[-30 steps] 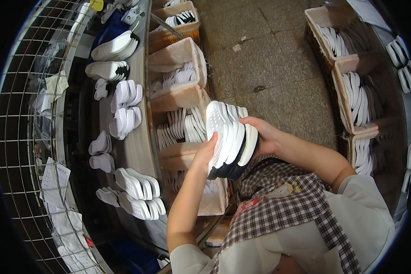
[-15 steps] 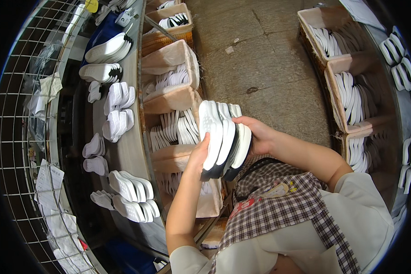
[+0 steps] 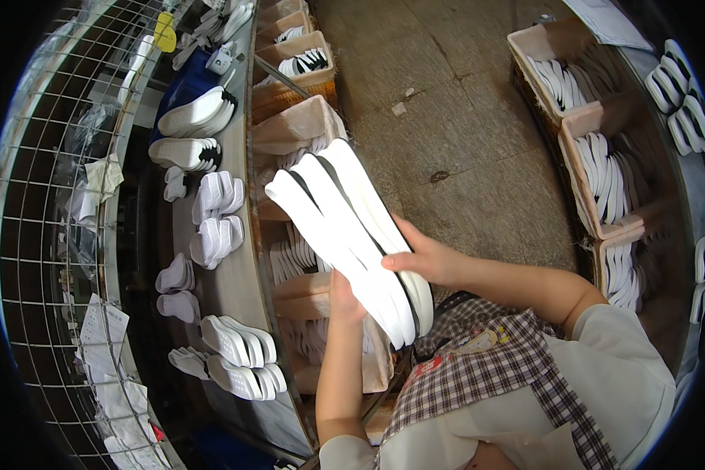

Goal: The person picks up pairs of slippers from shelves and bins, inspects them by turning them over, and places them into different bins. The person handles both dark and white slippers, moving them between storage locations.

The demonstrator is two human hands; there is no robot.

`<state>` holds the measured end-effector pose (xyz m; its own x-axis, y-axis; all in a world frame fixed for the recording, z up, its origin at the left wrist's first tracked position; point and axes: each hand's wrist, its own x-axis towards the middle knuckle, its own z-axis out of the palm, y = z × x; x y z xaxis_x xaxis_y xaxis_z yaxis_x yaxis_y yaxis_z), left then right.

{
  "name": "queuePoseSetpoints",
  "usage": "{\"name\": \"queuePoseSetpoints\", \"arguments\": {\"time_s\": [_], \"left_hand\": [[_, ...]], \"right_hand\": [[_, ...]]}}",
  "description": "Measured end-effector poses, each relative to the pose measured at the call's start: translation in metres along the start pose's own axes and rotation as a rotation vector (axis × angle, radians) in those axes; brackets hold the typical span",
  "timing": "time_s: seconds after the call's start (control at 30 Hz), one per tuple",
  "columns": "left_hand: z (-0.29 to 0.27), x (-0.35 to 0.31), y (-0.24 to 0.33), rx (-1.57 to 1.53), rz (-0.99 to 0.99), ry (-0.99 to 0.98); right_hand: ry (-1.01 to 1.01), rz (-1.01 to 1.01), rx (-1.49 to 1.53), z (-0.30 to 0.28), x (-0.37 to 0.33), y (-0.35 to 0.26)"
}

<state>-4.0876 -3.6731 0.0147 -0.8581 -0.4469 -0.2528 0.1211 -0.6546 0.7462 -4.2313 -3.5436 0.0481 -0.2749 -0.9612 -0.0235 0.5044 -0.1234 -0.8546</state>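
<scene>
Between the two hands, at the middle of the head view, a stack of white shoe soles (image 3: 351,235) with thin black edges is held slanting from upper left to lower right, above a row of crates. Under the stack's lower end, the left hand (image 3: 343,291) supports it from below, its fingers mostly hidden behind the soles, so how far they curl cannot be told. On the right edge of the stack, the right hand (image 3: 424,257) lies with its fingers closed over the soles, gripping them. Below the hands shows a checked apron (image 3: 478,376) over a pale sleeve. To the left runs a curved grey conveyor belt (image 3: 231,282) carrying small groups of white soles (image 3: 218,210), some lying near the bottom (image 3: 239,356) and larger ones near the top (image 3: 194,116). Beside the belt, directly under the held stack, stand tan crates (image 3: 294,125) filled with more soles on edge. Farther left, a wire mesh guard (image 3: 47,196) has paper slips hung on it. Across the bare concrete floor (image 3: 462,125), on the right, more crates (image 3: 595,180) hold upright white soles.
</scene>
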Motion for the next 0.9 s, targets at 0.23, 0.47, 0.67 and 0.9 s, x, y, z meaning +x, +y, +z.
{"name": "queuePoseSetpoints", "arguments": {"time_s": [0.23,0.47,0.67,0.9], "left_hand": [[0.011,0.001,0.011,0.027,0.124,0.043],[0.015,0.003,0.023,0.058,0.116,-0.06],[0.007,0.005,0.022,0.098,0.131,0.008],[0.004,0.004,0.022,0.152,0.17,0.084]], "right_hand": [[-0.057,-0.045,-0.281,0.001,-0.007,-0.002],[-0.136,-0.03,-0.397,-0.005,-0.01,-0.007],[-0.15,-0.075,-0.444,-0.009,-0.013,-0.005],[-0.175,-0.171,-0.548,-0.016,-0.01,-0.008]]}}
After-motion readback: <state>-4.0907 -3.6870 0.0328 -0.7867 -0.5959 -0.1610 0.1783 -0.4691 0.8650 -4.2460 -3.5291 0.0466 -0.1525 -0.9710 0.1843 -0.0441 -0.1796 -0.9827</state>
